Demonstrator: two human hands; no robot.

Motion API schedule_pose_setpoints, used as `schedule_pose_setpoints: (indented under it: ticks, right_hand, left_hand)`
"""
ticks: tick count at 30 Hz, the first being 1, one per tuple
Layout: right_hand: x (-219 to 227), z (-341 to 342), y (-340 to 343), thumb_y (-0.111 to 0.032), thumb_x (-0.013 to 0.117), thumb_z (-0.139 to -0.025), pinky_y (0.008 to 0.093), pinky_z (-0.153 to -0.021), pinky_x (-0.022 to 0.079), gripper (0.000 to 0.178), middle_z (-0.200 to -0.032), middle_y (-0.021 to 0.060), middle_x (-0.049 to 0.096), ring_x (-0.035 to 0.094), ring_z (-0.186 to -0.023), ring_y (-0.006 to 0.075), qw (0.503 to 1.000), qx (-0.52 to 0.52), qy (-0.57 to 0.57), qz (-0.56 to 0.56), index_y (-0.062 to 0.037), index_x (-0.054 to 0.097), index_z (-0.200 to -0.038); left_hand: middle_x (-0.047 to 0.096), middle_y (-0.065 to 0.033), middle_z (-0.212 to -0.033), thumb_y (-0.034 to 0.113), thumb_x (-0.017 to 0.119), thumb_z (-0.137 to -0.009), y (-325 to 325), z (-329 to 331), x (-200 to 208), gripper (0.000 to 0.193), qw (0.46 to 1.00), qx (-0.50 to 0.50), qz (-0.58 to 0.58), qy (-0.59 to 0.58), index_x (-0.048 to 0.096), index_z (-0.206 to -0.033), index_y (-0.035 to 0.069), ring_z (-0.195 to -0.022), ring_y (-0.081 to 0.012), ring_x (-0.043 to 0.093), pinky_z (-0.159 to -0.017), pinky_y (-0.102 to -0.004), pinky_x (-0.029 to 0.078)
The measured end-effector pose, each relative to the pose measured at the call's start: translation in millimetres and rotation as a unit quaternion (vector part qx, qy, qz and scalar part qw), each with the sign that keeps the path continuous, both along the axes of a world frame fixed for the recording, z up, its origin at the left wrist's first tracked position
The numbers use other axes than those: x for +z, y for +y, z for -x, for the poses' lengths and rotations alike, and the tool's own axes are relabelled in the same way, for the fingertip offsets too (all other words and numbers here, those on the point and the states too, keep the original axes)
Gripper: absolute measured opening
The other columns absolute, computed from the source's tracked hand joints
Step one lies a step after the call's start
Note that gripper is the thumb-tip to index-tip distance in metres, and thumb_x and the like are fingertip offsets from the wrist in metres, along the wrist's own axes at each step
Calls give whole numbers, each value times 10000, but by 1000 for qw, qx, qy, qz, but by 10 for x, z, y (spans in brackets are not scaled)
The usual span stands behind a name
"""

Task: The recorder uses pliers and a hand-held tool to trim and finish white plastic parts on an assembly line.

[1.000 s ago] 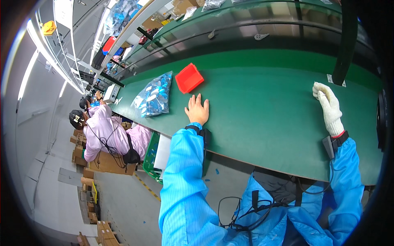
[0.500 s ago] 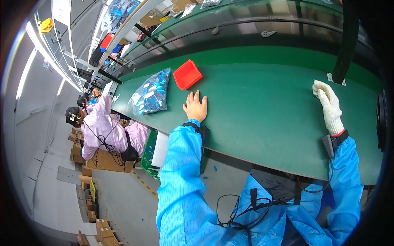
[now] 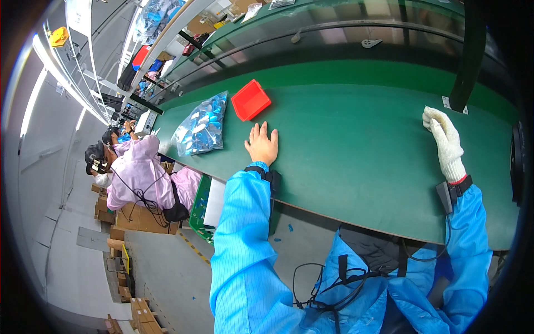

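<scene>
My bare left hand point(image 3: 262, 143) lies flat on the green belt point(image 3: 356, 145), fingers slightly spread, holding nothing. Just beyond its fingertips sits a small red tray point(image 3: 251, 99), and to its left lies a clear bag of blue and white parts point(image 3: 201, 125). My right hand point(image 3: 444, 142), in a white knit glove, rests palm down on the belt near the far right, fingers together, with nothing in it. Both arms wear blue sleeves with dark wrist straps.
A person in a pink coat point(image 3: 146, 177) sits at the same belt to my left, with cardboard boxes point(image 3: 133, 218) beside them. A black post point(image 3: 470, 53) rises behind my right hand. Shelving with bags and boxes point(image 3: 167, 22) runs along the far side.
The view has shifted slightly. Both hands stay flat on the belt in about the same places.
</scene>
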State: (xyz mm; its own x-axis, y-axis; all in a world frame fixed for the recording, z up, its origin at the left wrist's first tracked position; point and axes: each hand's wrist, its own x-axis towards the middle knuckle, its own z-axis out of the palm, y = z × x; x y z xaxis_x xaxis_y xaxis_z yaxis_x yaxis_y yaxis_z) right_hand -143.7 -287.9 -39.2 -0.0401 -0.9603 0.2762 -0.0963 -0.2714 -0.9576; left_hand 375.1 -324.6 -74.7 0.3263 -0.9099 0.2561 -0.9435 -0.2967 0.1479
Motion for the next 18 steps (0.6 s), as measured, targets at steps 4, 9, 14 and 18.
schedule_pose_setpoints:
  ticks: [4, 9, 14, 18]
  right_hand:
    - [-24, 16, -6, -181, 525, -1041, 311, -1018, 459, 343, -1197, 89, 647, 596, -1092, 161, 1000, 10, 3, 6, 10, 586, -1319]
    - [3, -11, 29, -184, 521, -1044, 314, -1026, 459, 346, -1210, 92, 647, 601, -1101, 166, 1000, 6, 14, 1, 10, 583, -1325]
    - [-63, -29, -16, -176, 517, -1045, 321, -1020, 468, 341, -1209, 96, 651, 607, -1105, 167, 1000, 10, -16, 21, 20, 591, -1314]
    - [-3, 1, 3, -203, 549, -1039, 324, -978, 503, 328, -1156, 96, 669, 635, -1051, 167, 999, 4, -34, 15, 26, 614, -1264]
  left_hand:
    - [406, -114, -1571, 489, 508, -986, -7, -15, -29, 572, 1000, -3, 3, 3, 494, -1467, 181, -1471, -290, 335, -1155, -620, 247]
    - [405, -116, -1570, 490, 500, -986, 18, -41, -18, 576, 1000, -4, 0, -1, 490, -1469, 176, -1470, -295, 334, -1156, -627, 240]
    - [413, -116, -1564, 493, 498, -979, -6, -50, -10, 585, 1000, -10, -1, -12, 490, -1466, 170, -1464, -295, 342, -1150, -645, 237]
    - [464, -101, -1528, 483, 509, -965, -70, -200, -163, 545, 998, -45, 35, -18, 532, -1433, 206, -1433, -285, 398, -1109, -624, 293]
